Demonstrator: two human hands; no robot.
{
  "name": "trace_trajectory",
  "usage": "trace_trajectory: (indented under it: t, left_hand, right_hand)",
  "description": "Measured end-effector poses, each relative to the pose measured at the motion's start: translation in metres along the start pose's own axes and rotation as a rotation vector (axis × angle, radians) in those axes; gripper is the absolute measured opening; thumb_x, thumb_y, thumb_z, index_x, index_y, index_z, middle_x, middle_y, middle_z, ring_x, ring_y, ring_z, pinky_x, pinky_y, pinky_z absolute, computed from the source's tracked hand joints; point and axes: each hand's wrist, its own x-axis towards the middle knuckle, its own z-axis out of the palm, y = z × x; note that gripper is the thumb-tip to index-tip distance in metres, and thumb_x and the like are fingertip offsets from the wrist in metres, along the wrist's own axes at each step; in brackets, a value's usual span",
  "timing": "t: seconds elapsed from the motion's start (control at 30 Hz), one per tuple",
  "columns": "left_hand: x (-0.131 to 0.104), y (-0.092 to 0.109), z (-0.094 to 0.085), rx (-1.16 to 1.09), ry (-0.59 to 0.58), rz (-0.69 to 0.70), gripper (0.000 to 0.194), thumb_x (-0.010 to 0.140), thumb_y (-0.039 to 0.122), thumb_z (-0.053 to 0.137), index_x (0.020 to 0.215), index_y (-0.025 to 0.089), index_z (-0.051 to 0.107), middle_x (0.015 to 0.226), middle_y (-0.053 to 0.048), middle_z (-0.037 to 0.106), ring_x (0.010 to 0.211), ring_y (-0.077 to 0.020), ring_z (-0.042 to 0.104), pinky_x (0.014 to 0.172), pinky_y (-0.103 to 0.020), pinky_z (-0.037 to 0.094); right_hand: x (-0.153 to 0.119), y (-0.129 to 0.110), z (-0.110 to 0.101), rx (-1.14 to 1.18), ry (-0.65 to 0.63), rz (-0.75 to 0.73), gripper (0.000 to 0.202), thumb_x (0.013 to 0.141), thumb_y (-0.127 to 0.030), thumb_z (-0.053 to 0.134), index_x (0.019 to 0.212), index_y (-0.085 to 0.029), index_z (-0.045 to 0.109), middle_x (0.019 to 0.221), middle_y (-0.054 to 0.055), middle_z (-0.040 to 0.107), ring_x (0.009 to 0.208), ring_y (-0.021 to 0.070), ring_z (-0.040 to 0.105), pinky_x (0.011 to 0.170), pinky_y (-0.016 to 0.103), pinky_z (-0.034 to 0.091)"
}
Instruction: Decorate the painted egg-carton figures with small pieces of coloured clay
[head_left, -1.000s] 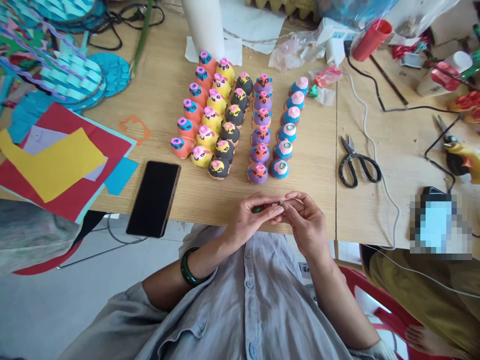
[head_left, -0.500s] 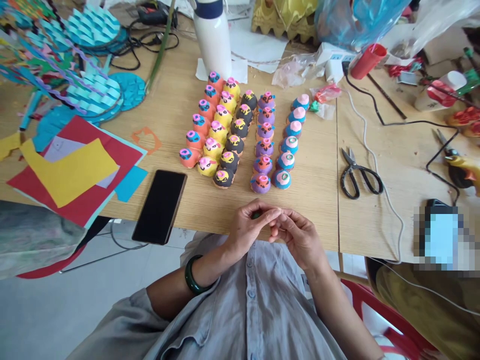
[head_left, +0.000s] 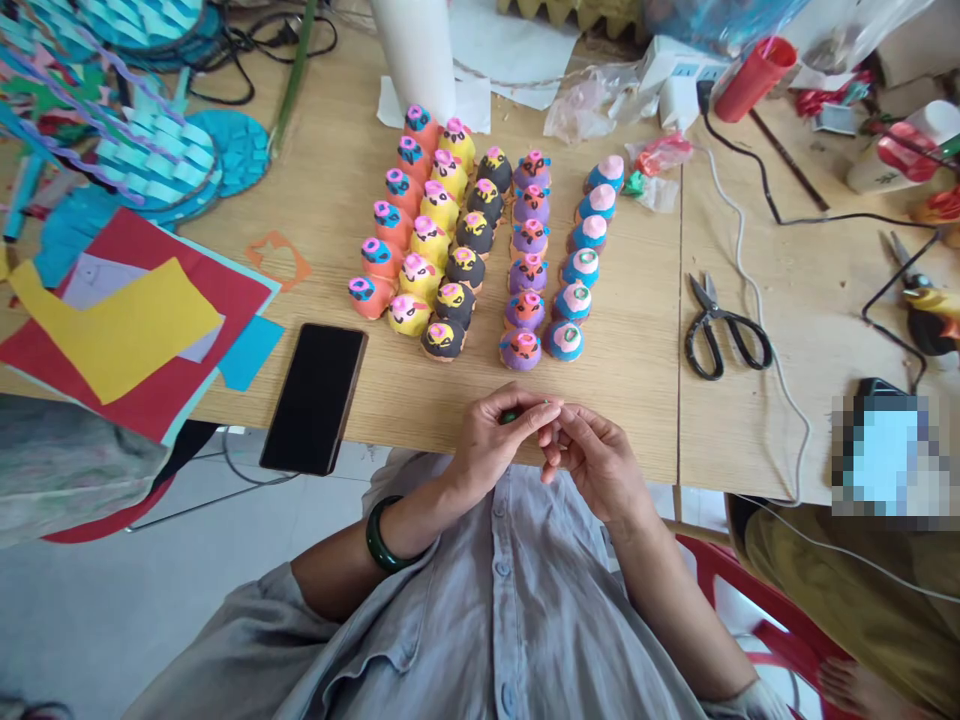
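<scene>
My left hand (head_left: 491, 435) is curled closed around a small dark green lump that looks like modelling clay (head_left: 510, 415), mostly hidden by the fingers. Its thumb and forefinger meet the fingertips of my right hand (head_left: 600, 455), which is closed in a pinch; a tiny green speck shows at the tips. Just beyond stand rows of small painted domes with clay decoration: orange (head_left: 373, 296), yellow (head_left: 409, 314), black (head_left: 444, 340), purple (head_left: 520, 349) and blue ones with pink tops (head_left: 564, 340). The nearest blue domes carry green rings on the pink.
A phone (head_left: 315, 398) lies at the table edge left of my hands, beside coloured paper sheets (head_left: 142, 330). Black-handled scissors (head_left: 724, 328) and a white cable (head_left: 780, 380) are to the right. A white bottle (head_left: 415, 60) stands behind the domes. Another person sits at right.
The camera view has tilted and shifted slightly, so the table items sit higher in the picture. My fingertips have moved only a little, and a green speck now shows between them.
</scene>
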Motion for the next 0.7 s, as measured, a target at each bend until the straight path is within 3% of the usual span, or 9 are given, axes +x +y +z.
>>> trace_trajectory:
  t: [0.1,0.2,0.27,0.37,0.5,0.6,0.7]
  left_hand:
    - [0.0003,0.0014,0.0002,0.011,0.002,-0.014,0.018,0.079,0.04,0.082,0.078,0.022,0.08,0.07,0.0,0.064,0.069,-0.0144,0.059,0.067,-0.03,0.052]
    - [0.0009,0.0007,-0.0002,-0.01,-0.041,-0.041,0.03,0.077,0.041,0.084,0.103,0.025,0.082,0.075,0.0,0.065,0.068,-0.0132,0.057,0.065,-0.029,0.05]
    - [0.0014,0.0,-0.0007,-0.006,-0.065,-0.026,0.032,0.08,0.041,0.081,0.108,0.024,0.082,0.077,-0.001,0.066,0.072,-0.0137,0.059,0.067,-0.028,0.05]
    - [0.0023,-0.0002,-0.0016,0.046,-0.027,0.042,0.02,0.084,0.04,0.078,0.085,0.02,0.082,0.075,-0.002,0.066,0.076,-0.0151,0.062,0.071,-0.029,0.05]
    - [0.0037,0.0011,-0.002,0.077,0.043,0.079,0.031,0.081,0.042,0.081,0.064,0.018,0.07,0.065,0.002,0.058,0.064,-0.0117,0.054,0.063,-0.028,0.046]
    - [0.0047,0.0028,-0.0016,0.076,0.054,0.1,0.034,0.078,0.045,0.083,0.063,0.018,0.069,0.063,0.002,0.056,0.061,-0.0112,0.051,0.06,-0.027,0.044]
    - [0.0053,0.0049,-0.0014,0.078,0.025,0.145,0.019,0.084,0.04,0.079,0.082,0.021,0.081,0.076,-0.002,0.064,0.074,-0.0146,0.061,0.069,-0.029,0.05]
  right_hand:
    - [0.0006,-0.0004,0.0,0.04,-0.009,0.026,0.03,0.072,-0.044,0.089,0.077,-0.017,0.075,0.067,-0.002,0.066,0.049,0.0076,0.055,0.041,0.02,0.057]
    - [0.0011,-0.0015,-0.001,0.074,-0.017,0.037,0.031,0.071,-0.043,0.09,0.076,-0.017,0.074,0.064,-0.003,0.065,0.046,0.0065,0.053,0.041,0.018,0.056]
    - [0.0013,-0.0016,-0.0016,0.071,-0.019,0.032,0.031,0.073,-0.044,0.088,0.076,-0.017,0.073,0.065,-0.002,0.065,0.045,0.0065,0.053,0.04,0.018,0.056]
    - [0.0013,-0.0003,-0.0017,0.028,-0.027,0.021,0.031,0.077,-0.045,0.085,0.075,-0.016,0.073,0.067,0.0,0.066,0.048,0.0078,0.054,0.041,0.02,0.057]
    - [0.0013,0.0015,-0.0017,0.001,-0.038,0.022,0.031,0.082,-0.045,0.08,0.077,-0.016,0.074,0.07,0.002,0.066,0.052,0.0096,0.055,0.042,0.022,0.059]
    - [0.0019,0.0009,-0.0021,0.01,-0.03,0.02,0.03,0.082,-0.046,0.08,0.079,-0.016,0.076,0.07,0.002,0.067,0.052,0.01,0.056,0.042,0.022,0.059]
    - [0.003,-0.0011,-0.0017,0.028,-0.065,0.025,0.03,0.084,-0.045,0.078,0.08,-0.016,0.076,0.071,0.002,0.067,0.052,0.0102,0.056,0.042,0.023,0.059]
